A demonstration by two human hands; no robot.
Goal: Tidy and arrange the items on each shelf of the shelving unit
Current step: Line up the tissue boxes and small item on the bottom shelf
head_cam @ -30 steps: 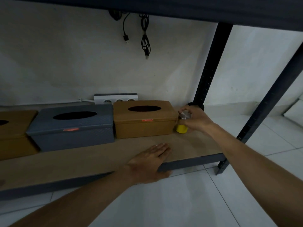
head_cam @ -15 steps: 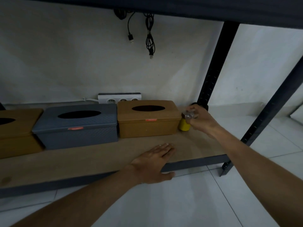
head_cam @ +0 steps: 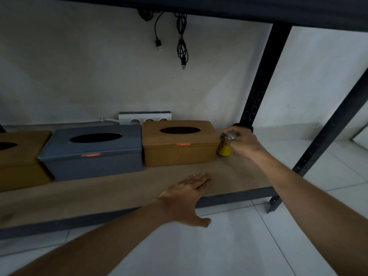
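Note:
On the low wooden shelf (head_cam: 111, 192) stand three tissue boxes in a row: a brown one (head_cam: 20, 160) cut by the left edge, a grey one (head_cam: 93, 152) in the middle and a brown one (head_cam: 179, 144) on the right. A small yellow bottle (head_cam: 224, 150) with a silver cap stands upright just right of that last box. My right hand (head_cam: 242, 143) grips the bottle's cap from the right side. My left hand (head_cam: 189, 194) rests flat, fingers straight, on the shelf's front edge.
A white power strip (head_cam: 145, 118) lies behind the boxes against the wall. Two black cables (head_cam: 180, 40) hang from the shelf above. Dark metal posts (head_cam: 258, 84) stand at the right end. White floor tiles (head_cam: 239, 246) lie below.
The yellow bottle has shifted slightly back along the right side of the brown box with my right hand on it. My left hand has stayed put.

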